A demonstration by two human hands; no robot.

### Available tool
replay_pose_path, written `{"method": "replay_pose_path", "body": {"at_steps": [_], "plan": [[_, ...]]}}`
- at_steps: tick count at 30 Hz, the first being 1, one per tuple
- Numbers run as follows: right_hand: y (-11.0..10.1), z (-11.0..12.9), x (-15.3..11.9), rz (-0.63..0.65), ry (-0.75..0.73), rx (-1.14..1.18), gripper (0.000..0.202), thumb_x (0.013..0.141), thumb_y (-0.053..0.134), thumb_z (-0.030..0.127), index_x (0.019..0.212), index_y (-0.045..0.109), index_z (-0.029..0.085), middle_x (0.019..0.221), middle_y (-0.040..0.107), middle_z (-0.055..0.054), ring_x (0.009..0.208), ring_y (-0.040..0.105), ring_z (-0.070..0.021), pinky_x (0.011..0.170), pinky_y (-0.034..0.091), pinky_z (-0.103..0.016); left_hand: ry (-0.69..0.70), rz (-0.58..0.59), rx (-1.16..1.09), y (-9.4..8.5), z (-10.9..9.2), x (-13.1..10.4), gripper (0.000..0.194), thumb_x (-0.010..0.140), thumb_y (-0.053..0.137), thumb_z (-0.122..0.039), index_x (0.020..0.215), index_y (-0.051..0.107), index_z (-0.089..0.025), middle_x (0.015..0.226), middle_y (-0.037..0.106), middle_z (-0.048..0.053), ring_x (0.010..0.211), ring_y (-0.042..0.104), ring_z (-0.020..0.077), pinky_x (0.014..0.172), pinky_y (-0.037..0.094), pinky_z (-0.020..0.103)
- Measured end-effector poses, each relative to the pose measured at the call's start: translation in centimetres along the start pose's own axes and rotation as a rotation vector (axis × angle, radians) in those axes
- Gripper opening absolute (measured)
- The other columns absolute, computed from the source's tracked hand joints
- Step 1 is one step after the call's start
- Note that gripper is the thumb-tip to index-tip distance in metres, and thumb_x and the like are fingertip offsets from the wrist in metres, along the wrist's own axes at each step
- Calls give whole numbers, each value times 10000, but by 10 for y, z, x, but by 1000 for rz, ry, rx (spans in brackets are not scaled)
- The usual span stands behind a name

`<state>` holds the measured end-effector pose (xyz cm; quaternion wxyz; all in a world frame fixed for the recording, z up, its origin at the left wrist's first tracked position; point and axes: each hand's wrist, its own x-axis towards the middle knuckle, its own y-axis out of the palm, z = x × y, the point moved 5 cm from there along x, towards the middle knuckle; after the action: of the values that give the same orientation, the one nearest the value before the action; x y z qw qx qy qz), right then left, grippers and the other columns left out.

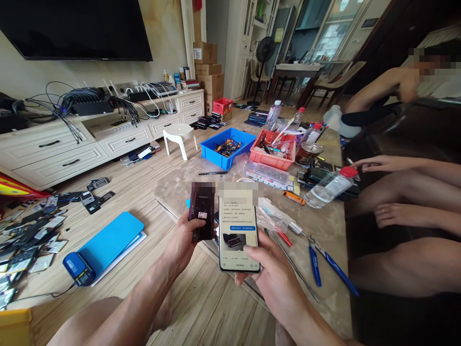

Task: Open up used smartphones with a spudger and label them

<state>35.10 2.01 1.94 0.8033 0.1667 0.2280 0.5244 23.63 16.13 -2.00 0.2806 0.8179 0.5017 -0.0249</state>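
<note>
My left hand (pixel 185 240) is closed round a dark purple phone (pixel 201 218), its back turned up with a small white sticker on it. In my right hand (pixel 272 262) is a lit smartphone (pixel 237 226) showing a chat page with a photo of a dark phone. My right thumb rests on its screen. The two phones are side by side above the near edge of the low table (pixel 324 259). Blue-handled pliers (pixel 317 259), a red-ended tool (pixel 284 238) and an orange utility knife (pixel 293 198) lie right of my right hand.
A blue bin (pixel 212 161) of small parts and a red bin (pixel 275 160) of tools stand on the table's far side. A clear bottle (pixel 322 192) lies tilted at right, near another person's hand (pixel 392 216). Loose batteries (pixel 39 240) and a blue pad (pixel 111 240) are on the floor.
</note>
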Motion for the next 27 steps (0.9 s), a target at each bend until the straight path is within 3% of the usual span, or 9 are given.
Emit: {"method": "replay_pose_path", "body": {"at_steps": [8,13,16,22,25,27], "plan": [[-4,-3,-2,-16,-3,3,367,834,703,313,1185,721,205,971,755,-81,733,674,-209,464,570,-259,26,-36,119,-9,3,14,330,673,684,-158,1003,666,-168,849,693,10,684,609,132,579,493,223],[-5,-3,-2,-14,-1,-10,356,836,692,306,1176,725,205,994,763,-85,746,690,-214,475,573,-257,51,-171,60,-14,2,22,541,711,666,-100,1239,576,-176,963,713,41,779,673,159,689,577,280],[-6,-2,-2,-13,0,-14,371,827,695,310,1181,725,202,1002,763,-91,749,694,-217,477,571,-257,61,-174,87,-13,-2,25,587,748,628,-89,1318,515,-172,1011,712,69,809,698,176,750,607,330],[-7,7,-5,-36,-11,-8,341,817,704,291,1142,740,197,974,767,-85,750,689,-216,485,569,-257,79,-155,697,-17,-7,27,613,813,498,-122,1421,444,-170,1018,653,74,701,656,150,582,576,277],[-10,13,-6,-53,-26,-6,323,809,714,286,1121,752,211,979,770,-75,738,685,-209,490,574,-264,70,-150,886,-21,-4,31,609,806,495,-130,1414,496,-176,1053,659,101,579,615,134,467,499,253],[-17,16,-7,-79,-34,-7,325,795,729,290,1113,759,227,1010,768,-69,752,688,-216,483,573,-269,102,-164,1017,-24,-5,32,564,819,519,-156,1381,556,-187,1145,650,136,581,631,145,477,499,273]]}}
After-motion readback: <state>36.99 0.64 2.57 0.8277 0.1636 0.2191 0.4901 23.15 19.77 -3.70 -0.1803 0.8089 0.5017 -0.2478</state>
